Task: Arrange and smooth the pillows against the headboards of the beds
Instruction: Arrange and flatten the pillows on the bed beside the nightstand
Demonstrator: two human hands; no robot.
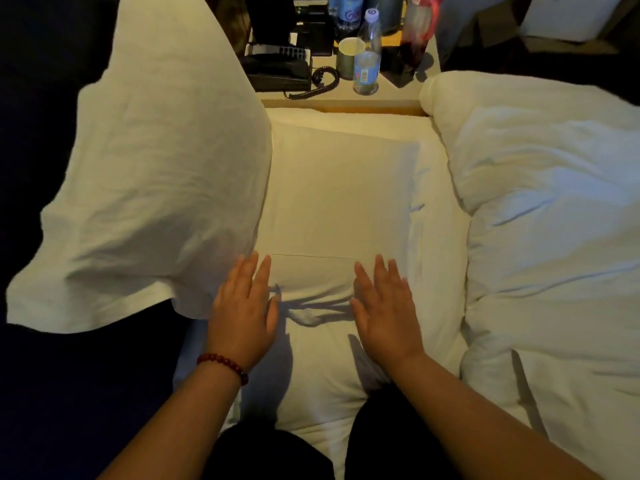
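Observation:
A flat white pillow lies in the middle of the bed, its far end toward the nightstand. My left hand, with a red bead bracelet on the wrist, rests flat on the pillow's near left part, fingers spread. My right hand lies flat on the near right part, fingers apart. Creases bunch in the fabric between my hands. A second, larger white pillow stands propped at the left against the dark headboard, overlapping the flat pillow's left edge.
A crumpled white duvet fills the right side. Beyond the pillow a nightstand carries a black telephone, a clear water bottle, a cup and a red bottle. My dark-clothed knees are at the bottom.

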